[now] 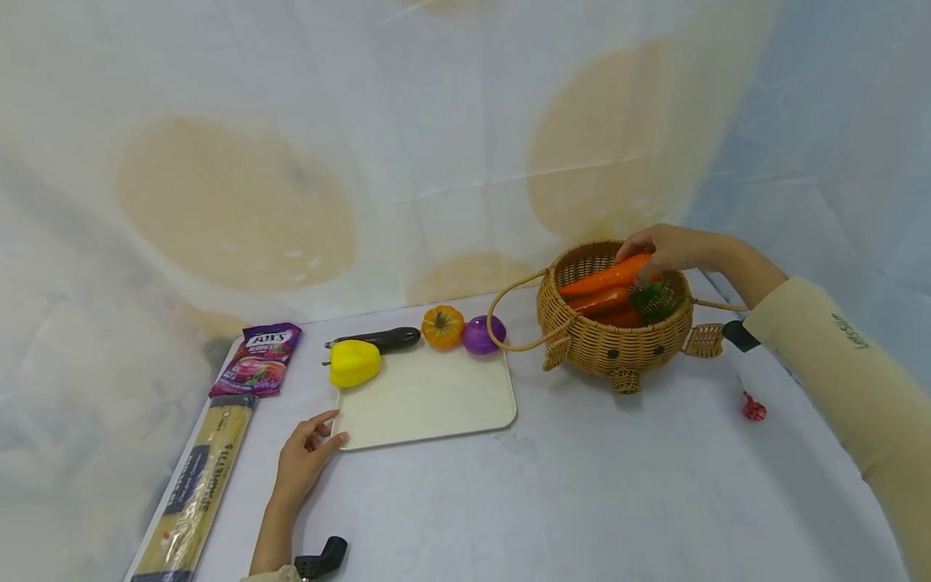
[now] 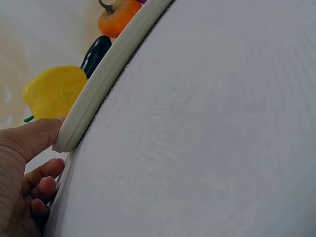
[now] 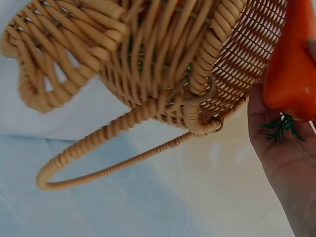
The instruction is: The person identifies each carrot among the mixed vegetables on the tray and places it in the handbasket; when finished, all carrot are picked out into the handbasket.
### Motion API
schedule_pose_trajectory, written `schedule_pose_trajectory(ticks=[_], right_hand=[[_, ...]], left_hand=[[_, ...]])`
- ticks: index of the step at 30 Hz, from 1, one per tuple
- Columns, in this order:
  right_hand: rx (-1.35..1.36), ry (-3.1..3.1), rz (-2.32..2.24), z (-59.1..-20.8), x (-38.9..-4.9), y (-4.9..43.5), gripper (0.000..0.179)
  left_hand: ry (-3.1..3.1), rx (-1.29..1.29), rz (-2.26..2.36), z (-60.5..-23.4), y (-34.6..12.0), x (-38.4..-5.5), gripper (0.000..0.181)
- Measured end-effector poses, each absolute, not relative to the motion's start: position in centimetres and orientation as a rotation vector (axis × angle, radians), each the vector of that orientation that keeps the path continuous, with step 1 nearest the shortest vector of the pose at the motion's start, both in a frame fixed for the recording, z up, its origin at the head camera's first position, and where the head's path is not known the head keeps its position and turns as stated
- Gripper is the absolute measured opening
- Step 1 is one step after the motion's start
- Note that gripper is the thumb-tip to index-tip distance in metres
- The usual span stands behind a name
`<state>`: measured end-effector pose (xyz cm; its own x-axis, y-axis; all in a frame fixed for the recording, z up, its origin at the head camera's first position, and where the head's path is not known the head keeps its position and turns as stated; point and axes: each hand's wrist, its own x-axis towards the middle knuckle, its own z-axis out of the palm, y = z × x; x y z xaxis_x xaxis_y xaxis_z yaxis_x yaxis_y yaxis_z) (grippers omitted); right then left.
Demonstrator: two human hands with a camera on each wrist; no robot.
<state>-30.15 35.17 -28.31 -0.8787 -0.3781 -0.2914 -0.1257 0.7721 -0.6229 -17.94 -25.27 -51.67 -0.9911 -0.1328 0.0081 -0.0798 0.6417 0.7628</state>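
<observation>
My right hand (image 1: 672, 246) grips an orange carrot (image 1: 607, 276) by its thick end, at the mouth of a wicker basket (image 1: 604, 347). In the right wrist view the carrot (image 3: 291, 74) shows a green tuft by the palm. More carrots (image 1: 602, 302) lie inside the basket. My left hand (image 1: 304, 457) holds the near left corner of a cream tray (image 1: 429, 404); the left wrist view shows the thumb against the tray's rim (image 2: 94, 96) and the other fingers curled below. On the tray's far side sit a yellow bell pepper (image 1: 355, 364), an eggplant (image 1: 389, 339), a small pumpkin (image 1: 443, 326) and a purple onion (image 1: 482, 335).
On the left lie a purple candy bag (image 1: 256, 360) and a spaghetti pack (image 1: 196, 493). A small red lollipop-like item (image 1: 754, 407) lies right of the basket. One basket handle (image 1: 520, 349) leans toward the onion. A patterned cloth (image 1: 436, 162) hangs behind the table.
</observation>
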Motion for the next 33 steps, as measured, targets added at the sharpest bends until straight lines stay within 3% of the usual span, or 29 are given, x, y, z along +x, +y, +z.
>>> schedule_pose_trajectory(ticks=[33], right_hand=[[-0.513,2.383,-0.470,-30.3,-33.3,29.9,0.040]], left_hand=[[-2.772,0.184,-1.286,-51.6,-25.7,-16.7,0.043]])
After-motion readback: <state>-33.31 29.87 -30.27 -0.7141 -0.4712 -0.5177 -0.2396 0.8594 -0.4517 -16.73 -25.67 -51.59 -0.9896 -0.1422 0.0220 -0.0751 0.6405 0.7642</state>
